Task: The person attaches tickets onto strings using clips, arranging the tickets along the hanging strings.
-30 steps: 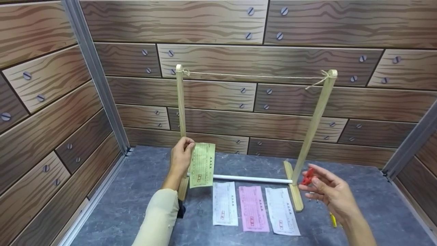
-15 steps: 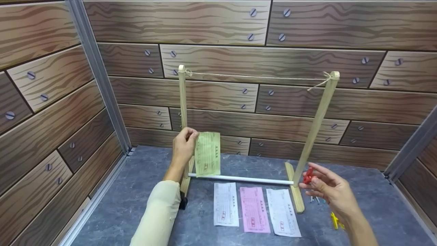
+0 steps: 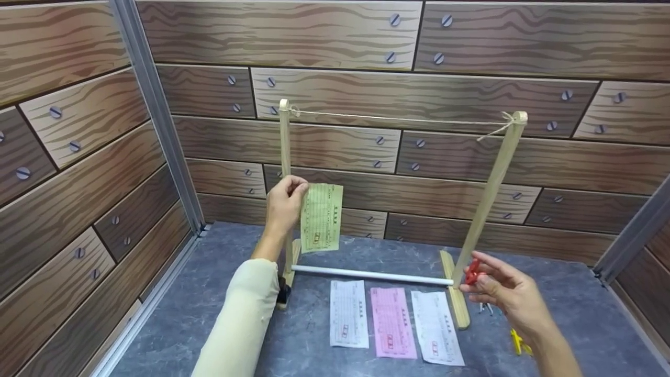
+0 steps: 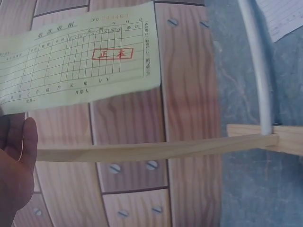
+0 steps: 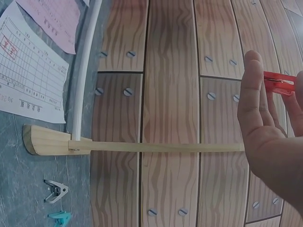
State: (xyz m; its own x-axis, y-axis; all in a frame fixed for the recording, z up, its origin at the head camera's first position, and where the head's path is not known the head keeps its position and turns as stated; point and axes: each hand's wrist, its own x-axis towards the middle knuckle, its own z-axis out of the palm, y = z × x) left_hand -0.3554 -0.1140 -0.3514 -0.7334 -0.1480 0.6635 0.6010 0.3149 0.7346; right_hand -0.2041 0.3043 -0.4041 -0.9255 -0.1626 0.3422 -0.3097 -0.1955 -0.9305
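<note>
My left hand (image 3: 284, 207) pinches a green receipt slip (image 3: 322, 217) by its upper left corner, and the slip hangs in front of the left post of a wooden frame. In the left wrist view the slip (image 4: 85, 56) shows a printed grid and a red stamp. Between the thumb and fingers of my right hand (image 3: 510, 293) is a red clip (image 3: 473, 271), held beside the foot of the right post (image 3: 492, 193). A thin string (image 3: 398, 117) runs between the two post tops, above both hands.
On the dark table lie a white slip (image 3: 349, 314), a pink slip (image 3: 392, 322) and another white slip (image 3: 437, 327). A white rod (image 3: 371, 274) joins the frame's feet. At the right are a yellow clip (image 3: 518, 341), a grey clip (image 5: 57, 190) and a teal clip (image 5: 60, 218).
My left hand has risen with the green slip, from near the table to above the white rod. My right hand keeps its place with the red clip.
</note>
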